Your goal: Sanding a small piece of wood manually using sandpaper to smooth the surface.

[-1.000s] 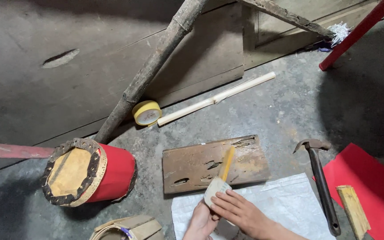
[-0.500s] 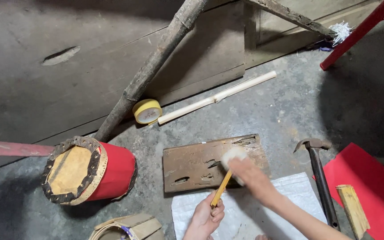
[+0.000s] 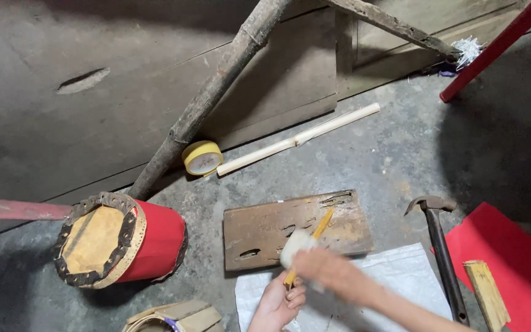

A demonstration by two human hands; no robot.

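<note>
1. Head view, lower centre: the left hand (image 3: 278, 301) clenches the lower end of a thin yellow wooden stick (image 3: 312, 243) that slants up over the worn brown wooden board (image 3: 259, 230).
2. The blurred right hand (image 3: 330, 273) holds a small pale pad (image 3: 296, 246) against the stick (its exact grip I cannot tell).
3. Judged from this, rubbing goes best with the stick braced firmly and strokes running along its length.

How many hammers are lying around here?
1. The hammer lies on the floor right of the white sack, beside the red sheet. Others may sit outside the view.
</note>
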